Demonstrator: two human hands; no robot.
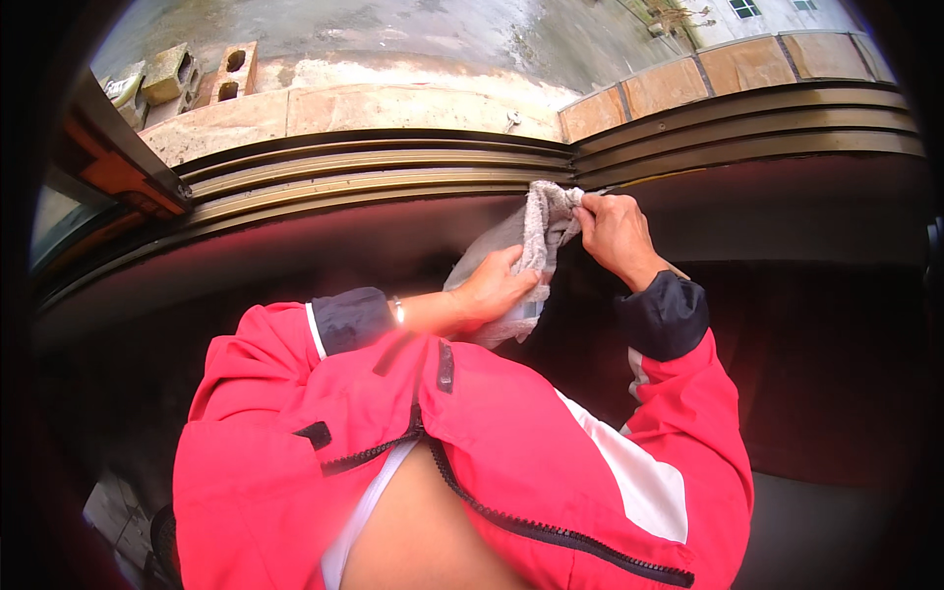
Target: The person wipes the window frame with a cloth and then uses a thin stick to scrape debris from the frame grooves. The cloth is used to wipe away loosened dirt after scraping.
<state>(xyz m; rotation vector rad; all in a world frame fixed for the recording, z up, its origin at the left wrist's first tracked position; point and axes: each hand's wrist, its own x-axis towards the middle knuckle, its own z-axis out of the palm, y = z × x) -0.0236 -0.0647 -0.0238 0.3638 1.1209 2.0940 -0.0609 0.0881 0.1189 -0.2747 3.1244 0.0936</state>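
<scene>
A greyish-white cloth [542, 228] hangs between my hands, just inside the corner of a metal window frame. With fingers and thumb, my right hand [616, 232] pinches the cloth's upper end close to the corner. Lower down, my left hand [494, 287] grips a fold, and the rest of the fabric droops below it. The cloth's top edge reaches the innermost rail of the grooved sliding-window track [383, 166]. What lies under the cloth is hidden.
A window sash [122, 158] stands at the left end of the track. The side jamb [745, 122] rises at the right. Outside are a tiled ledge [354, 109], a small metal piece [513, 119], a perforated brick [234, 71] and a hollow block [168, 74]. A dark wall lies below the sill.
</scene>
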